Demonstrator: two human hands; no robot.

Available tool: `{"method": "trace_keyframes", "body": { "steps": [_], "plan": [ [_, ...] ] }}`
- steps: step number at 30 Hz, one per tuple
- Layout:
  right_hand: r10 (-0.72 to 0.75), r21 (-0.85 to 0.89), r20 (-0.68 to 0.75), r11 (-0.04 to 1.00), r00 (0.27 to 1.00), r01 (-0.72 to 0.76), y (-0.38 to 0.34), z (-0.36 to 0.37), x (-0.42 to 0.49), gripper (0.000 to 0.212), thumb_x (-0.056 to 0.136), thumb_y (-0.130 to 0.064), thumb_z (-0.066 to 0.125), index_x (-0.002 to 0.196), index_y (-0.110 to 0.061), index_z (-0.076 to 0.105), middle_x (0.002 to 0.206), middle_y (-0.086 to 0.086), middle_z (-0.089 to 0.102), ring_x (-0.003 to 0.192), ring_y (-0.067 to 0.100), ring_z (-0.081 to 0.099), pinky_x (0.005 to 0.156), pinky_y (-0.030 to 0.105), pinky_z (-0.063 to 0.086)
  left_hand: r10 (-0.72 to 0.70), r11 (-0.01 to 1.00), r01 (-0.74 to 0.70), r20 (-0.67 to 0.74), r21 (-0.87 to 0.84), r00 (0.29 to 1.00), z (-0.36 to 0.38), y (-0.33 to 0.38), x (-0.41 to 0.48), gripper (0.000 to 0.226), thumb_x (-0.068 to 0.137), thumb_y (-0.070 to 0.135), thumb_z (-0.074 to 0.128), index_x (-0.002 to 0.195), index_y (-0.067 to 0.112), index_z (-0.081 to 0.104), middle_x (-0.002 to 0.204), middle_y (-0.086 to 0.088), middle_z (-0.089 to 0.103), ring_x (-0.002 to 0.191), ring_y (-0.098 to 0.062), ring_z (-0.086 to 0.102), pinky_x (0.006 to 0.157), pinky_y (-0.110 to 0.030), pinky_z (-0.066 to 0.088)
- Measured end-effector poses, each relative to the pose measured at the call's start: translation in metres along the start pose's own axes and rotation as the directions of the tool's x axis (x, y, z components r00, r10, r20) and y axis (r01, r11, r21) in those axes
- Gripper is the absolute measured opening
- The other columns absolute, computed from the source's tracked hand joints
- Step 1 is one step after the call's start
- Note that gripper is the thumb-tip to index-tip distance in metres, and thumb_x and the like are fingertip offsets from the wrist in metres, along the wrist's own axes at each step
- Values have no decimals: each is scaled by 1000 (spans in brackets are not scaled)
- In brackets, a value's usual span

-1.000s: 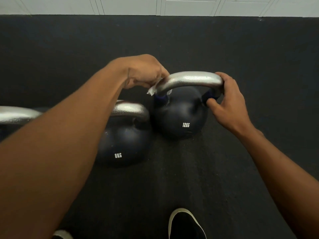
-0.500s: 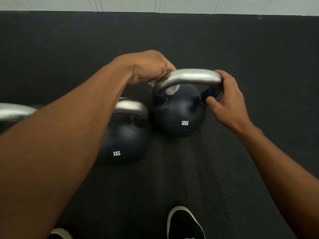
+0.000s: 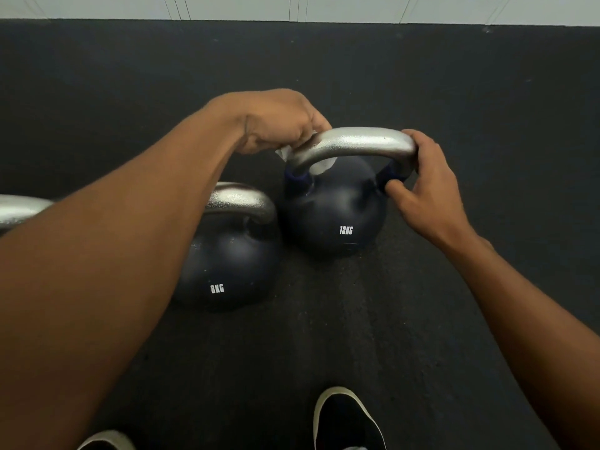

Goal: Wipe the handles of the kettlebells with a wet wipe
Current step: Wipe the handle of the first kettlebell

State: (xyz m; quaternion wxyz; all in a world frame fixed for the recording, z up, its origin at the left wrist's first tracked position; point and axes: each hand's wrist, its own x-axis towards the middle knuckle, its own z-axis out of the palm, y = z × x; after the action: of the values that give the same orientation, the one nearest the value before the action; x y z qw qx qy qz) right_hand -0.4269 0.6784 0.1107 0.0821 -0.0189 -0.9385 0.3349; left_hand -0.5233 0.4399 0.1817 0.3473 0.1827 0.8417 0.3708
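Note:
A dark blue 12KG kettlebell (image 3: 337,219) with a silver handle (image 3: 354,142) stands on the floor. My left hand (image 3: 276,121) presses a white wet wipe (image 3: 319,164) around the handle's left end; only scraps of the wipe show under my fingers. My right hand (image 3: 425,186) grips the handle's right end where it bends down. To its left stands an 8KG kettlebell (image 3: 230,264), its silver handle (image 3: 243,199) partly hidden by my left forearm. A third silver handle (image 3: 19,207) shows at the left edge.
Black rubber flooring (image 3: 324,336) covers the ground up to a white wall (image 3: 292,6) at the back. My two shoes (image 3: 344,420) are at the bottom edge, close in front of the kettlebells.
My left hand with the wipe has slid a little up and right along the left bend of the 12KG handle. My right hand has kept its grip.

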Motion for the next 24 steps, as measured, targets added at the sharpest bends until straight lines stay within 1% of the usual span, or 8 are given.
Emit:
{"method": "trace_keyframes", "body": {
  "steps": [2, 7, 11, 14, 17, 20, 22, 24],
  "plan": [
    [0, -8, 4, 1000, 1000, 0, 0, 0, 0, 66, 82, -13, 64, 143, -22, 42, 136, -1, 49, 106, -1, 44, 83, -2, 29, -5, 999, 5, 9, -39, 1000, 0, -1, 1, 59, 69, -17, 37, 103, 6, 79, 98, -16, 78, 79, -19, 67, 56, -18, 49],
    [4, -7, 5, 1000, 1000, -3, 0, 0, 0, 66, 83, -13, 65, 144, -22, 42, 138, -1, 49, 107, 0, 45, 83, 0, 32, -54, 990, 41, -92, -132, 994, -7, -9, -3, 58, 76, -17, 38, 102, 13, 80, 102, -4, 79, 94, -11, 71, 71, -18, 57],
    [14, 3, -6, 1000, 1000, -14, -1, 0, 0, 65, 83, -14, 65, 143, -23, 42, 135, -1, 50, 106, 2, 47, 82, 3, 34, -52, 984, 27, -140, -177, 989, -8, -9, -5, 53, 78, -15, 39, 94, 13, 81, 98, -7, 79, 86, -12, 72, 74, -22, 61],
    [11, -1, 1, 1000, 1000, -11, -2, -1, 0, 65, 84, -14, 65, 144, -23, 42, 136, -2, 49, 109, 3, 47, 83, 5, 33, -23, 997, 17, -69, -82, 997, -3, -4, 4, 42, 73, -9, 46, 89, 9, 81, 91, -13, 77, 71, -17, 64, 60, -26, 53],
    [8, -12, 7, 1000, 1000, -8, -2, -2, 0, 65, 83, -14, 65, 144, -22, 42, 137, 0, 50, 111, 6, 48, 86, 11, 35, -49, 998, 53, 105, -34, 993, 1, 0, 17, 48, 62, 11, 50, 100, -2, 76, 100, -21, 76, 81, -29, 66, 65, -29, 50],
    [2, -18, 2, 1000, 1000, -1, -2, -3, 0, 65, 83, -14, 65, 143, -22, 43, 134, 0, 51, 110, 6, 49, 84, 7, 33, -76, 994, 91, 238, -53, 968, -2, 7, 27, 60, 64, 28, 50, 108, -6, 73, 103, -28, 74, 86, -39, 61, 70, -32, 51],
    [5, -22, 4, 1000, 1000, -5, -1, -2, 0, 65, 83, -14, 66, 143, -21, 43, 135, 1, 51, 111, 7, 49, 86, 8, 34, -106, 992, 122, 297, -34, 949, -5, 10, 30, 74, 74, 54, 49, 108, -7, 74, 106, -31, 72, 87, -38, 61, 71, -33, 50],
    [4, -21, 5, 1000, 1000, -3, -1, -2, 0, 66, 82, -14, 66, 143, -21, 43, 136, 1, 51, 110, 5, 48, 85, 5, 33, -130, 991, 132, 297, 16, 946, -6, 10, 30, 102, 76, 84, 34, 104, -5, 76, 104, -28, 73, 82, -33, 64, 71, -34, 48]
  ]
}}
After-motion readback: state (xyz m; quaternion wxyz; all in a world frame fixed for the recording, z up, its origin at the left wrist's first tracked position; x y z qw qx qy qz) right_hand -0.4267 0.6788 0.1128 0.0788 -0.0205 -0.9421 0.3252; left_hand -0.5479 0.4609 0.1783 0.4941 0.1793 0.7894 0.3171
